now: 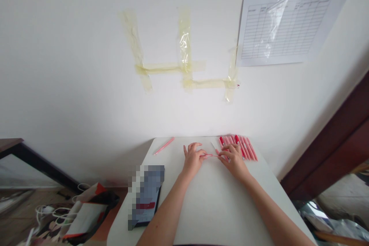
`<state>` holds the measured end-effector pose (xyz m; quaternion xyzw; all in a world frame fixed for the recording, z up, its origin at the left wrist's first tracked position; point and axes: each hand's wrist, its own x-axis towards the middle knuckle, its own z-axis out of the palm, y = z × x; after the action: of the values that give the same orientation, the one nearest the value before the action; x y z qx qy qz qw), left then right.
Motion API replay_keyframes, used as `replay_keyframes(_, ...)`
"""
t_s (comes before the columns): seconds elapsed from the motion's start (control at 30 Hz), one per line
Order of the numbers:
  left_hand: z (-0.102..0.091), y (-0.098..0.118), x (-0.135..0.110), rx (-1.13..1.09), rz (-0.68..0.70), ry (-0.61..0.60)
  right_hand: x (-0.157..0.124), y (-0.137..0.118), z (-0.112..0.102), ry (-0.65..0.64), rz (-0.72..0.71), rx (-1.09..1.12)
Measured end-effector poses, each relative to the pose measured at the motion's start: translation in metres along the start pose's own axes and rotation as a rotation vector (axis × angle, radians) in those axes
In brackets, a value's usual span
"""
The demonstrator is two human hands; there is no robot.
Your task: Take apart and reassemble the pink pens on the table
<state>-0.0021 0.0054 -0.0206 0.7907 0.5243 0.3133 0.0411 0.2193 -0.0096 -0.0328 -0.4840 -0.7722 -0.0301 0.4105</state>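
My left hand point(193, 159) pinches one end of a slim pink pen barrel point(208, 155) just above the white table. From the other side, the fingertips of my right hand point(234, 160) close on a thinner pink rod, perhaps a pen refill point(215, 156), in line with the barrel. Whether the two parts are joined is too small to tell. Behind my right fingers lies a slender white and pink piece point(213, 146), partly hidden. A row of pink and red pens point(247, 148) lies beside my right hand, which covers some of them.
A single pink pen point(164, 146) lies at the table's back left. A phone point(147, 196), partly pixelated, rests near the left edge of the white table point(219, 215). The wall behind carries yellowed tape point(164, 68) and a printed sheet point(284, 27). Bags and cables point(83, 215) lie left of the table.
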Motion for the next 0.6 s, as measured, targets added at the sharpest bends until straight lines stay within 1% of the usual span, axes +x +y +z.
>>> replay_keyframes(0.33, -0.0015, 0.0031, -0.0003, -0.016, 0.02, -0.015, -0.0004, 0.0012, 0.0031, 0.011, -0.028, -0.021)
replay_keyframes(0.6, 0.001, 0.0066, -0.0018, -0.039, 0.027, -0.046, 0.0, -0.0049, 0.0023, 0.001, -0.043, -0.029)
